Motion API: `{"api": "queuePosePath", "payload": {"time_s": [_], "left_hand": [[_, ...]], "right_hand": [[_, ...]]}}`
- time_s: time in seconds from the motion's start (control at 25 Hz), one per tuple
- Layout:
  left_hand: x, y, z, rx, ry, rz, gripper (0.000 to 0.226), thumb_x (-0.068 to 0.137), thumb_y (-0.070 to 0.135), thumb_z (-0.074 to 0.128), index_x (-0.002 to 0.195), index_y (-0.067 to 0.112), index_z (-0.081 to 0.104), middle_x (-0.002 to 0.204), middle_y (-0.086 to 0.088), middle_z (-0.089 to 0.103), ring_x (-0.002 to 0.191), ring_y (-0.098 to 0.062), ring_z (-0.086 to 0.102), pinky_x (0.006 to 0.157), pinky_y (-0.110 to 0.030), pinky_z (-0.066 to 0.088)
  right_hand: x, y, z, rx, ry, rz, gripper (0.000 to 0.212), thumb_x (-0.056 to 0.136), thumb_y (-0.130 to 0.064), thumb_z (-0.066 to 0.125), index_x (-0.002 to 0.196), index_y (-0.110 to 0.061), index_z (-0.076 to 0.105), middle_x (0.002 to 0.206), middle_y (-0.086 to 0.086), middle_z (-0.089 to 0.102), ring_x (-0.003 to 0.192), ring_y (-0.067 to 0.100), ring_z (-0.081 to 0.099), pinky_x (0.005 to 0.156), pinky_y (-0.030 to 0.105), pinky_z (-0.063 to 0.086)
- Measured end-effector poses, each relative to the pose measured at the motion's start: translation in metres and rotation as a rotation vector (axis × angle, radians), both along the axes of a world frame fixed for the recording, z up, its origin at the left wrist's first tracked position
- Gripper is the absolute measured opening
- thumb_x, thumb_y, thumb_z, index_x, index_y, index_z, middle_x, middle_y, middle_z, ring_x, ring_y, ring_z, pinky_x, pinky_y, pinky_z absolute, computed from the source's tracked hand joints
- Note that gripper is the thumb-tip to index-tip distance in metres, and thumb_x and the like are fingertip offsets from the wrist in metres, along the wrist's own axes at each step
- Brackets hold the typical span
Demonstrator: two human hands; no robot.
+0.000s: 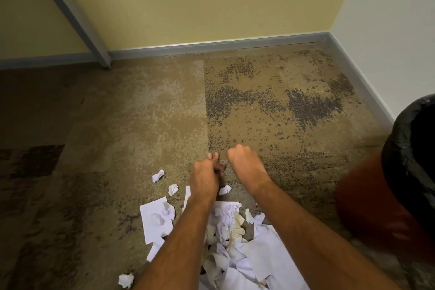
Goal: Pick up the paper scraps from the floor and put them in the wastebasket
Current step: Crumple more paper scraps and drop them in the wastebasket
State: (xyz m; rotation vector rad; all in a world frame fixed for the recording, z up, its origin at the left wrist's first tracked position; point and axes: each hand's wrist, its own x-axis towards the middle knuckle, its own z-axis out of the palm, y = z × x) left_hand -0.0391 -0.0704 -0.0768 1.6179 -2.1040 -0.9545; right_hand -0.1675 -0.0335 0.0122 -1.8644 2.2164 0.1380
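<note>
White paper scraps lie on the brown carpet: a heap of torn sheets and crumpled pieces (233,249) under my forearms, a flat sheet (153,226) to its left, and small balls (158,175), (173,189), (224,189), (126,280) around it. My left hand (204,176) hovers beyond the heap, fingers bunched against the thumb, with no paper visible in it. My right hand (244,165) is beside it, wrist bent down, and its fingers are hidden behind the back of the hand. The wastebasket (376,207), red with a black liner, stands at the right edge.
A yellow wall with a grey baseboard (211,46) runs across the back and meets a white wall (388,30) in the right corner. A grey slanted post (77,19) meets the floor at the back left. Bare carpet (270,106) stretches ahead of my hands.
</note>
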Motion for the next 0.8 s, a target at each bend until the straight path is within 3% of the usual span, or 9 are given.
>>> {"api": "queuePosePath", "payload": {"time_s": [0.08, 0.2, 0.24, 0.36, 0.48, 0.56, 0.68, 0.8], "left_hand": [[0.001, -0.003, -0.001, 0.088, 0.035, 0.092, 0.016, 0.098, 0.01, 0.074, 0.104, 0.017, 0.087, 0.111, 0.002, 0.08, 0.081, 0.012, 0.06, 0.068, -0.005, 0.043], [-0.003, -0.001, 0.005, 0.115, 0.082, 0.128, 0.012, 0.1, 0.022, 0.075, 0.102, 0.019, 0.087, 0.11, 0.0, 0.083, 0.094, -0.002, 0.069, 0.087, -0.028, 0.062], [-0.004, 0.0, 0.007, 0.119, 0.108, 0.134, 0.015, 0.102, 0.025, 0.074, 0.101, 0.019, 0.087, 0.104, 0.0, 0.083, 0.093, -0.003, 0.071, 0.087, -0.031, 0.064], [-0.005, 0.004, 0.012, 0.117, 0.118, 0.15, 0.023, 0.106, 0.027, 0.067, 0.099, 0.017, 0.087, 0.089, 0.008, 0.08, 0.079, 0.001, 0.071, 0.079, -0.022, 0.062], [0.001, 0.004, 0.011, 0.087, 0.078, 0.119, 0.015, 0.096, 0.01, 0.078, 0.103, 0.02, 0.087, 0.106, 0.003, 0.084, 0.092, -0.004, 0.071, 0.088, -0.022, 0.057], [0.006, 0.012, 0.014, 0.042, 0.016, 0.081, 0.023, 0.09, 0.001, 0.081, 0.095, 0.021, 0.088, 0.102, 0.006, 0.085, 0.088, -0.002, 0.073, 0.085, -0.02, 0.058], [0.007, 0.032, 0.025, -0.021, -0.085, -0.008, 0.022, 0.087, 0.002, 0.084, 0.093, 0.022, 0.089, 0.097, 0.007, 0.085, 0.084, -0.005, 0.077, 0.084, -0.024, 0.063], [0.001, 0.045, 0.041, 0.074, -0.227, -0.086, 0.024, 0.091, 0.009, 0.073, 0.107, 0.021, 0.087, 0.104, -0.003, 0.085, 0.088, -0.018, 0.074, 0.082, -0.025, 0.059]], "right_hand": [[0.0, 0.013, -0.008, 0.035, -0.055, -0.026, 0.008, 0.099, 0.001, 0.07, 0.106, -0.005, 0.071, 0.099, 0.012, 0.075, 0.091, 0.026, 0.075, 0.084, 0.036, 0.065], [0.001, 0.044, -0.016, -0.026, -0.073, -0.097, 0.013, 0.102, 0.004, 0.063, 0.106, -0.005, 0.071, 0.1, 0.012, 0.075, 0.09, 0.024, 0.074, 0.082, 0.033, 0.064], [0.0, 0.054, -0.018, -0.035, -0.078, -0.133, 0.015, 0.102, 0.005, 0.062, 0.109, -0.005, 0.071, 0.102, 0.011, 0.075, 0.089, 0.022, 0.073, 0.081, 0.03, 0.063], [0.0, 0.08, -0.022, -0.049, -0.114, -0.199, 0.02, 0.102, 0.005, 0.06, 0.113, -0.006, 0.072, 0.105, 0.009, 0.075, 0.088, 0.02, 0.072, 0.076, 0.026, 0.06], [0.001, 0.099, -0.025, -0.008, -0.113, -0.216, 0.019, 0.104, 0.003, 0.059, 0.111, -0.006, 0.074, 0.104, 0.01, 0.077, 0.09, 0.022, 0.075, 0.077, 0.027, 0.061], [0.003, 0.108, -0.024, 0.023, -0.112, -0.228, 0.019, 0.103, 0.004, 0.06, 0.11, -0.007, 0.075, 0.102, 0.01, 0.078, 0.087, 0.023, 0.074, 0.074, 0.028, 0.057], [0.007, 0.118, -0.022, 0.068, -0.126, -0.233, 0.022, 0.1, 0.008, 0.062, 0.108, -0.007, 0.076, 0.098, 0.01, 0.076, 0.078, 0.023, 0.064, 0.076, 0.029, 0.057], [0.014, 0.131, -0.012, 0.09, -0.197, -0.301, 0.022, 0.098, 0.007, 0.065, 0.108, -0.009, 0.076, 0.106, 0.011, 0.078, 0.095, 0.027, 0.075, 0.083, 0.033, 0.062]]}}
